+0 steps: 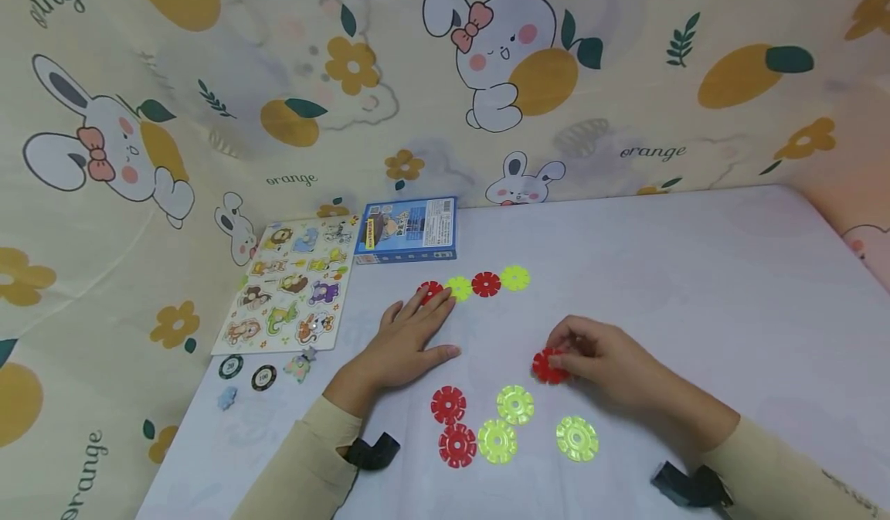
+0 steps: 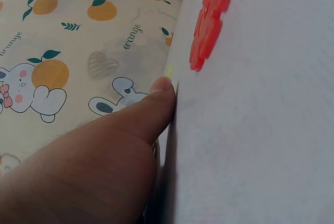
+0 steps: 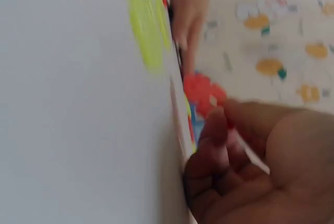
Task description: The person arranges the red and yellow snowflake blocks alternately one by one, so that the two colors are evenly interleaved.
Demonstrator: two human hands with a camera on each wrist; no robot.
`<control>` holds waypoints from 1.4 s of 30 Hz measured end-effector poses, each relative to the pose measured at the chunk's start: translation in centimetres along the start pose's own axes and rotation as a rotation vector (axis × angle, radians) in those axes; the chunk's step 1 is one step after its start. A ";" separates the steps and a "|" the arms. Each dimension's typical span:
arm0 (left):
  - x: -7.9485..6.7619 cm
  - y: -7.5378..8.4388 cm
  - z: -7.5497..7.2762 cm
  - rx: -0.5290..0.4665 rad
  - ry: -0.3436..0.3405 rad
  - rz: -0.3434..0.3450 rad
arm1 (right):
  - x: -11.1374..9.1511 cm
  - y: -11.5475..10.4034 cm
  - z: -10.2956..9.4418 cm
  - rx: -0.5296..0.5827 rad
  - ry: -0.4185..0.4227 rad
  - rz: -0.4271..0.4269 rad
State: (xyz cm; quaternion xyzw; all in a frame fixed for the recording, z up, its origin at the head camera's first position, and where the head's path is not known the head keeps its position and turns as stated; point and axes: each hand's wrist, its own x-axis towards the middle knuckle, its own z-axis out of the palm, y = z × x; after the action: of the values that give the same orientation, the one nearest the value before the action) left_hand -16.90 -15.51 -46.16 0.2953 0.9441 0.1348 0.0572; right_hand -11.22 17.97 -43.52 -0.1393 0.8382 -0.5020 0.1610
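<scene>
My right hand (image 1: 605,358) pinches a red notched plastic disc (image 1: 548,367) between thumb and fingers; the right wrist view shows the same red disc (image 3: 201,92) at the fingertips. My left hand (image 1: 410,346) lies spread on the table, its fingertips touching a red disc (image 1: 429,291) at the left end of a row. Rightward in that row follow a light green disc (image 1: 459,288), a red disc (image 1: 486,284) and another light green disc (image 1: 515,278). Nearer me lie two red discs (image 1: 456,446) and three light green discs (image 1: 576,439).
A blue box (image 1: 406,230) stands at the back, beside an animal picture board (image 1: 285,284). In front of the board lie two round black-rimmed chips (image 1: 263,378), a small blue piece (image 1: 226,398) and a small multicoloured piece (image 1: 300,365). A patterned cloth (image 1: 445,141) hangs behind the table.
</scene>
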 end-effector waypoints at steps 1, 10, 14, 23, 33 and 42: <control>0.0 0.0 0.0 -0.001 -0.002 -0.001 | 0.7 0.4 -0.6 -0.013 0.039 0.019; 0.0 0.0 0.0 0.002 -0.003 -0.002 | 5.6 2.7 -4.4 0.034 0.242 0.104; 0.0 0.0 0.1 0.007 0.001 -0.002 | 6.3 2.7 -4.9 0.032 0.306 0.114; 0.1 0.2 -0.1 0.001 0.009 -0.004 | 5.6 1.7 -3.2 -0.585 0.153 -0.016; 0.1 0.1 -0.1 -0.005 0.008 -0.005 | 6.5 1.4 -2.0 -0.776 0.120 -0.055; 0.1 0.0 0.0 -0.011 0.004 -0.002 | 6.5 1.7 -1.8 -0.770 0.120 -0.048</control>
State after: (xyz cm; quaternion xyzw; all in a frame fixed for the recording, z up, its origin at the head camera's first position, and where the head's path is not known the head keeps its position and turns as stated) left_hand -16.96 -15.49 -46.14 0.2936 0.9438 0.1403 0.0573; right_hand -18.00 17.57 -45.09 -0.1795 0.9697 -0.1618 0.0357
